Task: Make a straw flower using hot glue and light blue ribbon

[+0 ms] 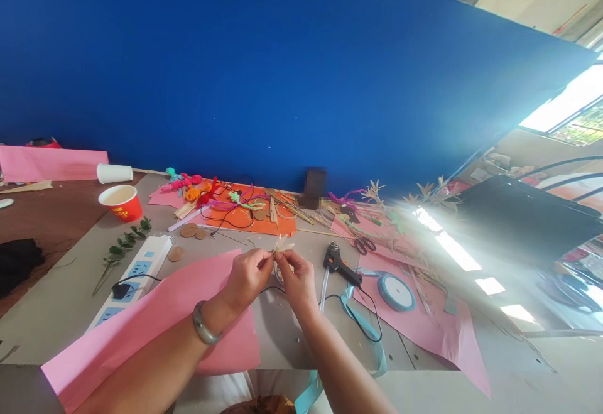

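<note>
Close together over the middle of the table, my left hand (249,277) and my right hand (298,279) pinch a small pale straw-coloured dried leaf piece (284,247) between their fingertips. Its thin pointed strips stick up past the fingers, and the lower part is hidden. Under my left forearm, which wears a bangle (203,325), lies a large pink paper sheet (183,288). A black hot glue gun (340,264) rests to the right of my right hand, with a clear glue stick beneath its nozzle. A light blue ribbon spool (396,292) lies farther right.
Left are a white power strip (134,279), a leafy green sprig (123,243), a red paper cup (120,205) and a white cup (114,173) on its side. Scissors (365,245) lie behind the glue gun. Orange paper (235,216) with craft bits borders the blue wall (264,75).
</note>
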`<state>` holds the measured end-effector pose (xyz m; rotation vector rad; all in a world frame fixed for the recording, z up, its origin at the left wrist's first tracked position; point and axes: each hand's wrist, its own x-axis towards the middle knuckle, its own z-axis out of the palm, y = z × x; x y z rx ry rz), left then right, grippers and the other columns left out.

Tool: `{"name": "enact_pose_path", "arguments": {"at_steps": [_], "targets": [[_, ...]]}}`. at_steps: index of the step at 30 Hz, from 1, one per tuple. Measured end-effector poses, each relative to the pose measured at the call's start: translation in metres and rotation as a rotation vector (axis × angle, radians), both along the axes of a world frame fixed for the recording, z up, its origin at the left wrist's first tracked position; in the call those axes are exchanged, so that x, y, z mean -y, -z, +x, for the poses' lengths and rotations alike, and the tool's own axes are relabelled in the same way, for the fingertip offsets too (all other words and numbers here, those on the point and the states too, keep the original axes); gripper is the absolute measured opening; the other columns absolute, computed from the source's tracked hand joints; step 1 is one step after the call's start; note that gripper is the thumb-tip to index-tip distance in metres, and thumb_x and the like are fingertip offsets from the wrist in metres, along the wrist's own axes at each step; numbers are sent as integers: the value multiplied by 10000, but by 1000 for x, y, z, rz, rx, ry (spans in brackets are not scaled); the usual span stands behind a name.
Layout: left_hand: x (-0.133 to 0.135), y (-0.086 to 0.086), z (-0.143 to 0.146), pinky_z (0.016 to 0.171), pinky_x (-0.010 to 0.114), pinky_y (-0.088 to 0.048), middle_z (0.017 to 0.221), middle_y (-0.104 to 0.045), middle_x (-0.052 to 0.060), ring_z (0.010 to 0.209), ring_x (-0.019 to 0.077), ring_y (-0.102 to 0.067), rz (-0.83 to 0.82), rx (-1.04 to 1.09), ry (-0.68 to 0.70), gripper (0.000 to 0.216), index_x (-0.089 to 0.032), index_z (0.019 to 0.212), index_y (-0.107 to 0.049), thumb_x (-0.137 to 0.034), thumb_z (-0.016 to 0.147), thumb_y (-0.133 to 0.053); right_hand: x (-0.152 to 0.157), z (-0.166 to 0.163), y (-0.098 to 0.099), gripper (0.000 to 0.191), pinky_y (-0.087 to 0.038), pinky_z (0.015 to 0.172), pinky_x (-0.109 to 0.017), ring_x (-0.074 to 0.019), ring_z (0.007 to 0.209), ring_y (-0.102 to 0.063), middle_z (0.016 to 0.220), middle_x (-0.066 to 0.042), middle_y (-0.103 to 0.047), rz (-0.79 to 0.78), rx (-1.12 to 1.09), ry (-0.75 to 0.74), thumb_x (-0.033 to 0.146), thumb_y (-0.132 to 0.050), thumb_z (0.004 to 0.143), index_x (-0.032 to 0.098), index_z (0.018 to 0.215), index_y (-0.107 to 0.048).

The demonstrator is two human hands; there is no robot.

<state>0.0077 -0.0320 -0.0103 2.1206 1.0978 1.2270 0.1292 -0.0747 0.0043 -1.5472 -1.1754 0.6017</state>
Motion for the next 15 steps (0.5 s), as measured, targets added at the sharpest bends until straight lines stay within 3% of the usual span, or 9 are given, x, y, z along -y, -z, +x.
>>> {"name": "enact_pose_path", "arguments": {"at_steps": [15], "targets": [[0, 4, 0, 579, 224, -379, 621, -618, 5, 564, 116, -546, 51, -23, -10, 189, -182, 696, -601, -187, 854, -497, -5, -1, 9, 301, -406, 545, -244, -163, 611, -566, 581, -6, -625, -6, -128, -24, 446, -610, 785, 176, 691, -701]]}}
